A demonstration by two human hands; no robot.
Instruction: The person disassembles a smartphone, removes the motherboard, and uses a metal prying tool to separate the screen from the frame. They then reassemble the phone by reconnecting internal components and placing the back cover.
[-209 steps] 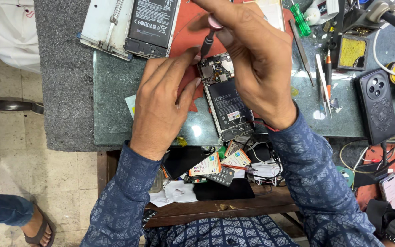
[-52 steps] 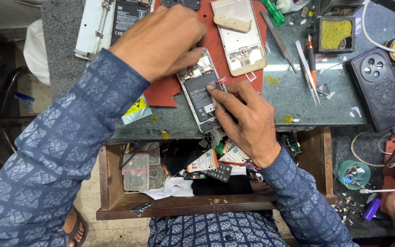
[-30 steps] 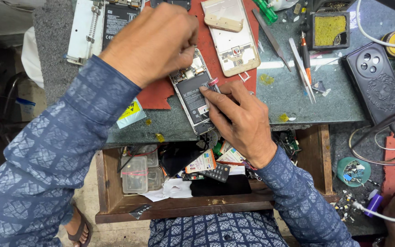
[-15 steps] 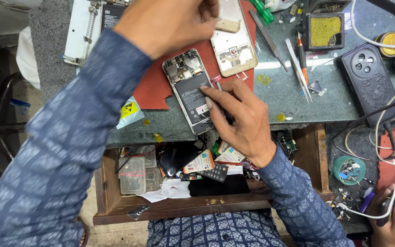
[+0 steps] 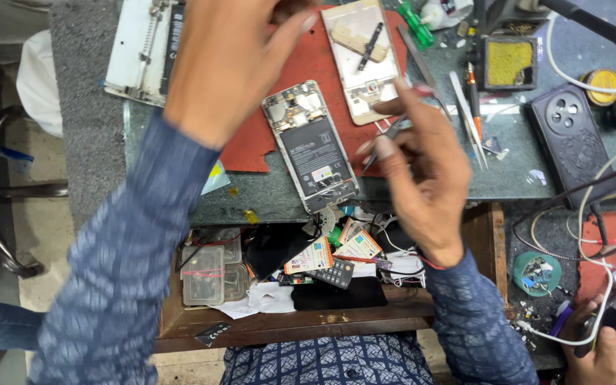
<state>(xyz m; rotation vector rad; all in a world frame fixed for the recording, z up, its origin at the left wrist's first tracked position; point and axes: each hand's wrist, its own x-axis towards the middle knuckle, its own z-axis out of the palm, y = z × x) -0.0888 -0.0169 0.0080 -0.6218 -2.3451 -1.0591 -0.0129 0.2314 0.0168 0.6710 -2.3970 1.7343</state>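
Opened phone: the opened phone (image 5: 311, 147) is lying flat on the surface (image 5: 422, 187), back cover off, battery and circuit board showing, partly on the red mat (image 5: 301, 60) and partly on the green stone.
Long axis: it is running from far-left to near-right, the board end pointing far and the bottom end reaching toward the near edge above the open drawer (image 5: 286, 285).
Right hand: the right hand (image 5: 422, 160) is hovering just to the right of the phone's lower half, fingers pinched together on a thin tool (image 5: 386, 135) that looks like tweezers; the tip is pointing left toward the phone, not touching it.
Left hand: the left hand (image 5: 226, 60) is raised and blurred over the far-left part of the mat, above and to the left of the phone's board end; whether the fingers are holding anything I cannot tell.
Nearer hand: the right hand is sitting closer to the phone, level with its battery; the left is higher and clear of it.
Neighbours: a second phone frame (image 5: 361, 57) is lying on the mat just beyond, and a black phone back cover (image 5: 572, 139) is resting well apart at the right.
Other person: another hand (image 5: 597, 353) is showing at the near-right corner, gripping a cable.
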